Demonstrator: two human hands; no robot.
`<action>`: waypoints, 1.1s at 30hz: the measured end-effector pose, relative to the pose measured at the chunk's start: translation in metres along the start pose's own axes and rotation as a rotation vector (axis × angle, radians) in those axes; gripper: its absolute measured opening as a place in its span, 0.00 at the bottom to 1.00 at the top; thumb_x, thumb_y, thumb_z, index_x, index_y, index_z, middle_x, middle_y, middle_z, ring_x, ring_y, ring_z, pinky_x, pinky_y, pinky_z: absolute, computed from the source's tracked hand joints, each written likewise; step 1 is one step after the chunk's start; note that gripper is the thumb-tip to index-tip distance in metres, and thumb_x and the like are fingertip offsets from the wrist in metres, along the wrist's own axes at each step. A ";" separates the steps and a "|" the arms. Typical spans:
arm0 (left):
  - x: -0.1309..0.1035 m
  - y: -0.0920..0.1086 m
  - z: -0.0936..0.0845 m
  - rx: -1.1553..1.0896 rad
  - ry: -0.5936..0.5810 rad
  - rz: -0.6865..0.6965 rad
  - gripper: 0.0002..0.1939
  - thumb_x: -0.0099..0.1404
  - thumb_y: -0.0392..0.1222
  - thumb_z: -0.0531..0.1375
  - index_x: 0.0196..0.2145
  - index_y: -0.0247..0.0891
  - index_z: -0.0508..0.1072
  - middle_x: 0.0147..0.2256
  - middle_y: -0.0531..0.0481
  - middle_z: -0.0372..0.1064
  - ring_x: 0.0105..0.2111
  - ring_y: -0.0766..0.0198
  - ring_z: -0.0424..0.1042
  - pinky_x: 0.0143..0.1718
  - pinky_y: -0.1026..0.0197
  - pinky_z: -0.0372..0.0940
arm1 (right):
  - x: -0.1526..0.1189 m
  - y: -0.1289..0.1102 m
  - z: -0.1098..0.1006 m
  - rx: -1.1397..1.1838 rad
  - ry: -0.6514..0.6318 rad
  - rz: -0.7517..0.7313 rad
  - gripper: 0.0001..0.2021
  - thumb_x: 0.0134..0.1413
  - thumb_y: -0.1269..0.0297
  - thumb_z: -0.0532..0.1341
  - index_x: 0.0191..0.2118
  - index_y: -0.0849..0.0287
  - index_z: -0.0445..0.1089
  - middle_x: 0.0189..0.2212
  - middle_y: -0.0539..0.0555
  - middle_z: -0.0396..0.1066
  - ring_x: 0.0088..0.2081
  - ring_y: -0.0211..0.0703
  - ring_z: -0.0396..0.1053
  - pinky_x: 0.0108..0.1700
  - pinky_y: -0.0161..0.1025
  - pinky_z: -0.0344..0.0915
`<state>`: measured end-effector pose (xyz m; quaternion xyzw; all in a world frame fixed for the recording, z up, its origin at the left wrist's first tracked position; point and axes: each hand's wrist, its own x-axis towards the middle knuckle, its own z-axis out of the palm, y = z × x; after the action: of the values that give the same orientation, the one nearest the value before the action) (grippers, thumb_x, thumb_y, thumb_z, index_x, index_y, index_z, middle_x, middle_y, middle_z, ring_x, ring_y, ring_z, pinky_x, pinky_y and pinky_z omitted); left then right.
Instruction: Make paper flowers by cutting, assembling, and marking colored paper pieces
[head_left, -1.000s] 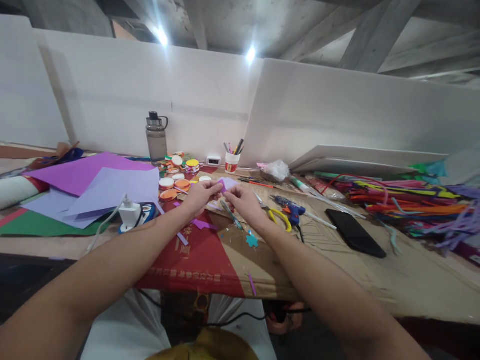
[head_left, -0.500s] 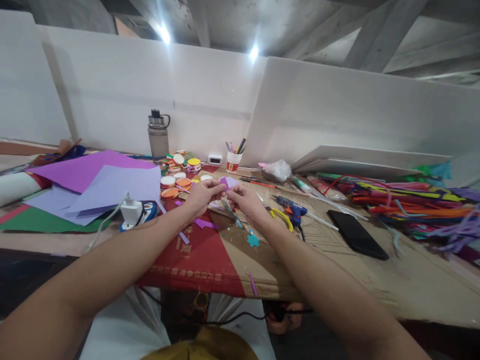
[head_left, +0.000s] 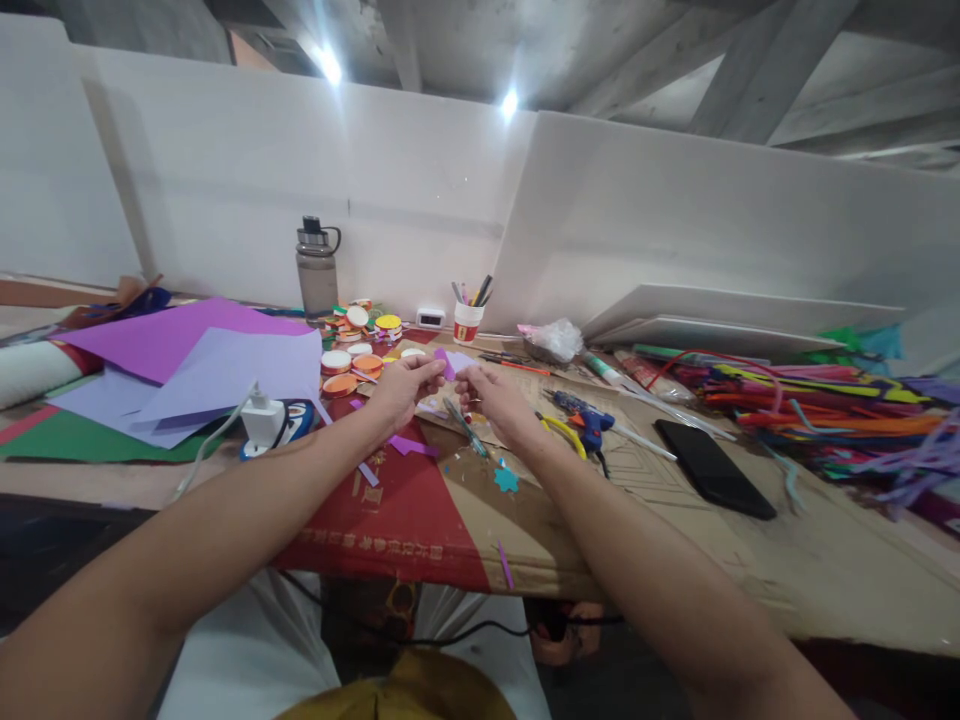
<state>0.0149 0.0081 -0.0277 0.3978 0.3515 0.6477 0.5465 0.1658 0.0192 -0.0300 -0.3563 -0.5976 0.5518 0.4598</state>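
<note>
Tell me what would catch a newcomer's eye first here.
Both hands, left hand and right hand, pinch a small purple paper at centre above the cardboard. Bright pipe cleaners pile at the right; big purple sheets spread at the left.

The little purple paper (head_left: 452, 361) looks smaller and more folded now than a second ago. The left hand (head_left: 405, 385) and right hand (head_left: 496, 399) have moved a tiny bit up and pinch it closer together.
</note>
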 end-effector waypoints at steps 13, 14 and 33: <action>0.001 -0.004 -0.001 0.002 -0.051 -0.064 0.17 0.43 0.40 0.73 0.26 0.31 0.73 0.21 0.54 0.67 0.20 0.74 0.66 0.23 0.69 0.60 | -0.004 0.004 0.002 -0.357 0.045 -0.148 0.13 0.51 0.53 0.60 0.26 0.58 0.64 0.20 0.47 0.64 0.20 0.34 0.60 0.24 0.33 0.57; 0.001 -0.004 -0.001 0.003 -0.049 -0.067 0.17 0.43 0.40 0.73 0.26 0.31 0.72 0.20 0.54 0.66 0.20 0.74 0.66 0.23 0.69 0.60 | -0.004 0.004 0.002 -0.363 0.048 -0.152 0.13 0.51 0.53 0.60 0.26 0.58 0.64 0.19 0.47 0.64 0.20 0.34 0.60 0.24 0.34 0.57; 0.000 0.003 0.001 -0.029 -0.079 -0.107 0.15 0.42 0.36 0.73 0.26 0.32 0.71 0.22 0.55 0.67 0.21 0.74 0.67 0.26 0.69 0.62 | -0.003 -0.007 -0.005 -0.484 -0.002 -0.246 0.10 0.54 0.56 0.58 0.28 0.57 0.64 0.22 0.47 0.65 0.23 0.36 0.62 0.27 0.34 0.58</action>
<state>0.0144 0.0079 -0.0243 0.3958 0.3412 0.6064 0.5994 0.1715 0.0171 -0.0238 -0.3802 -0.7514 0.3331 0.4241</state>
